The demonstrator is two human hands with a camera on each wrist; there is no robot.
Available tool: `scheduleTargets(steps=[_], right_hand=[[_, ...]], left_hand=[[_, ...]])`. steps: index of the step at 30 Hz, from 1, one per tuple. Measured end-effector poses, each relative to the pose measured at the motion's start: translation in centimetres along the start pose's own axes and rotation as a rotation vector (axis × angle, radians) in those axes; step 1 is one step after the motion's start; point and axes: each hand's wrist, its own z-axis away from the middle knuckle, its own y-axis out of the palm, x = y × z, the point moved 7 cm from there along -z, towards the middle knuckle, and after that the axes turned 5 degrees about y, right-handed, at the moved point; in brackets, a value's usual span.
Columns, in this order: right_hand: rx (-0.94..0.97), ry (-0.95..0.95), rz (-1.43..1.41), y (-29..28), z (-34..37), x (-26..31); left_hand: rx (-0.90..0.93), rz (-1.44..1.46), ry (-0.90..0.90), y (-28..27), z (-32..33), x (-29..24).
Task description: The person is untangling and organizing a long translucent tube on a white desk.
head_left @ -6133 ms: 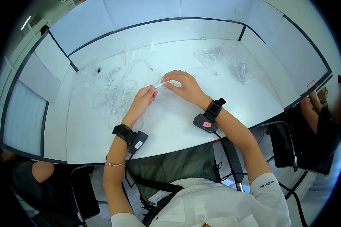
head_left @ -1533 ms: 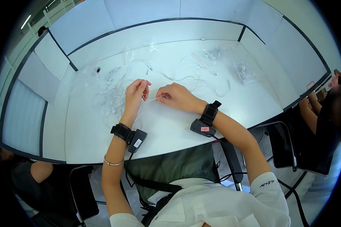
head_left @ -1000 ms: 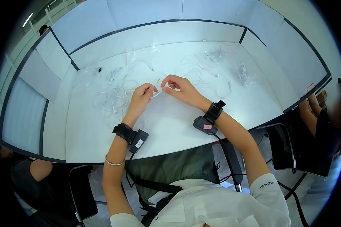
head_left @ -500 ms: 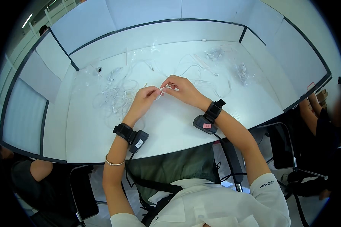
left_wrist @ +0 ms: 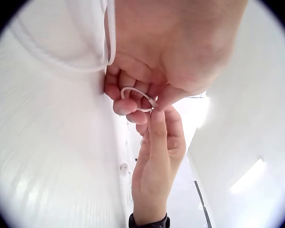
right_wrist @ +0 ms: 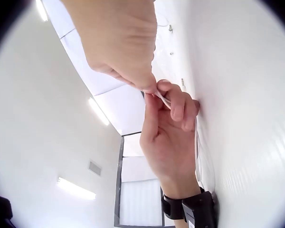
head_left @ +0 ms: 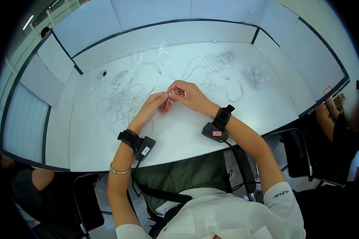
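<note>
Above the middle of the table, my left hand (head_left: 153,104) and right hand (head_left: 190,96) meet at the fingertips and pinch a thin white cable (left_wrist: 125,89). The left wrist view shows a small loop of it by the left fingers, crossing itself where both thumbs press. A short end (head_left: 184,94) sticks out by the right fingers. In the right wrist view a white strand (right_wrist: 163,99) runs between the two hands. A slim metallic plug (head_left: 152,91) shows just beyond the left hand. The crossing itself is partly hidden by fingers.
A tangle of white cables (head_left: 121,99) lies left on the white table (head_left: 211,131). Further cable loops (head_left: 229,99) spread behind the right hand. Clear plastic bags, one (head_left: 256,77) with cables inside, lie at the back. Low partitions (head_left: 167,34) enclose the table.
A second and a half ago the hands were apart with cable stretched between them. They have since come together, and the cable now bends into a small loop at the fingertips.
</note>
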Motion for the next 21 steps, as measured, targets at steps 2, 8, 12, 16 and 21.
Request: scheduleTargets(steps=[2,8,12,16,21], right_hand=[[0.035,0.004,-0.076,0.27,0.03,0.24],[-0.056,-0.1,-0.036,-0.16,-0.13,0.03],[-0.057,-0.068,-0.001,-0.11,-0.17,-0.32],[-0.022,-0.039,-0.039,0.11,-0.13,-0.05],[-0.008,-0.041,-0.078,0.09,-0.22,-0.2]], left_hand=[[0.006,0.003,-0.032,-0.08,0.02,0.27],[-0.026,0.019,-0.002,-0.35,-0.06,0.02],[-0.036,-0.001,-0.031,-0.36,0.03,-0.22],[-0.03,-0.039,-0.038,-0.33,0.06,0.03],[-0.007,-0.031,-0.068,-0.19,0.08,0.24]])
